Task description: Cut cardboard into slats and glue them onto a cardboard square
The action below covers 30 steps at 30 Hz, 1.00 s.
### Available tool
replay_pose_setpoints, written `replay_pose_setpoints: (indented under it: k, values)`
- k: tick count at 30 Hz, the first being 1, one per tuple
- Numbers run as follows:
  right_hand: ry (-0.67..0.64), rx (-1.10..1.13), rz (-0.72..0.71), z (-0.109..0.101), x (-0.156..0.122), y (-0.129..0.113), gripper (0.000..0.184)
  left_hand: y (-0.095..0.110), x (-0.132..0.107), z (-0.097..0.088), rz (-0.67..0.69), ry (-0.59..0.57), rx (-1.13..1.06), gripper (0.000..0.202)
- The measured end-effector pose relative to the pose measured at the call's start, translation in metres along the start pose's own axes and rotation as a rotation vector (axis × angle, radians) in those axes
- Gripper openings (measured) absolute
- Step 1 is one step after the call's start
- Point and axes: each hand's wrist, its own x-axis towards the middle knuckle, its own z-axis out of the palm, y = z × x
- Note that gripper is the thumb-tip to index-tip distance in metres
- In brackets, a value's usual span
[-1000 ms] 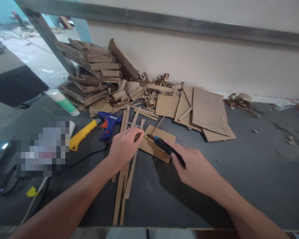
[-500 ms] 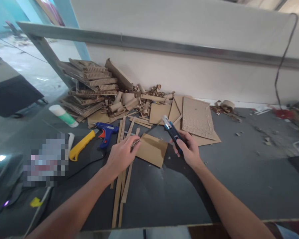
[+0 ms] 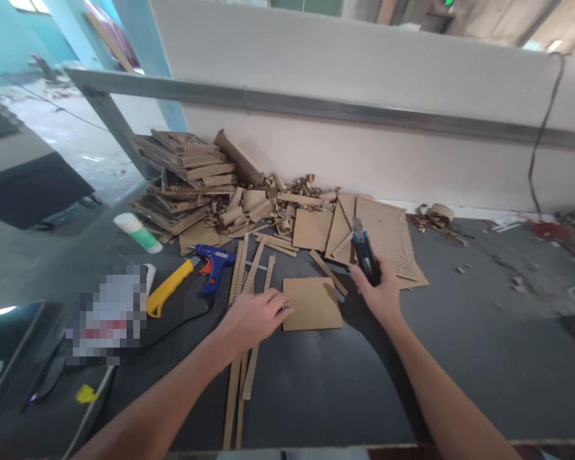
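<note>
My left hand (image 3: 261, 316) is closed with its fingertips pinching a small piece of corrugated cardboard (image 3: 285, 306), mostly hidden by the fingers. It is at the left edge of a square cardboard piece (image 3: 312, 305) lying flat on the dark table. In my right hand (image 3: 384, 292) is a blue and black box cutter (image 3: 365, 255), its tip pointing away from me, above the table. Between the square and the right hand lies a short cardboard strip (image 3: 328, 271). Long, narrow cardboard strips (image 3: 234, 383) run under and beside my left hand.
Left of the strips lie a blue glue gun (image 3: 213, 265), a yellow cutter (image 3: 170, 287) and a white-green bottle (image 3: 138, 232). Stacked corrugated cardboard (image 3: 186, 169), scraps (image 3: 252, 207) and flat sheets (image 3: 386, 233) line the back, before a wall with a metal rail (image 3: 316, 108).
The cardboard square has turned straighter and lies nearer me. My right hand has moved right with the box cutter, whose tip now points farther forward. My left hand has shifted right and nearer me.
</note>
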Motion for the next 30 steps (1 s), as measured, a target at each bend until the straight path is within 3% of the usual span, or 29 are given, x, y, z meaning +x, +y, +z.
replay_pose_setpoints:
  k: [3,9,14,17,20,23,26,30]
  values:
    - [-0.121,-0.268,-0.039,0.003,0.000,0.001,0.050,0.004,0.000,-0.001,0.086,-0.011,-0.023,0.034]
    - [-0.265,-0.443,-0.057,0.001,0.000,-0.001,0.036,0.003,0.000,0.001,0.098,-0.010,-0.039,0.033]
    - [-0.223,-0.454,-0.069,-0.004,0.001,-0.004,0.034,-0.015,0.006,-0.011,-0.225,0.055,-0.100,0.029]
    - [-0.162,-0.469,-0.100,-0.008,0.003,-0.005,0.031,-0.030,0.012,-0.026,-0.439,0.026,-0.197,0.033]
    - [-0.156,-0.505,-0.190,-0.013,0.006,-0.004,0.024,-0.040,0.018,-0.041,-0.490,0.005,-0.238,0.032]
    - [-0.238,-0.503,-0.303,-0.016,0.008,0.001,0.022,-0.041,0.030,-0.048,-0.524,-0.119,-0.208,0.029]
    - [-0.297,-0.514,-0.349,-0.015,0.009,0.004,0.024,-0.037,0.047,-0.045,-0.573,-0.380,-0.106,0.038]
    - [-0.186,-0.489,-0.245,-0.008,0.007,0.003,0.030,-0.034,0.069,-0.034,-0.579,-0.467,-0.063,0.021]
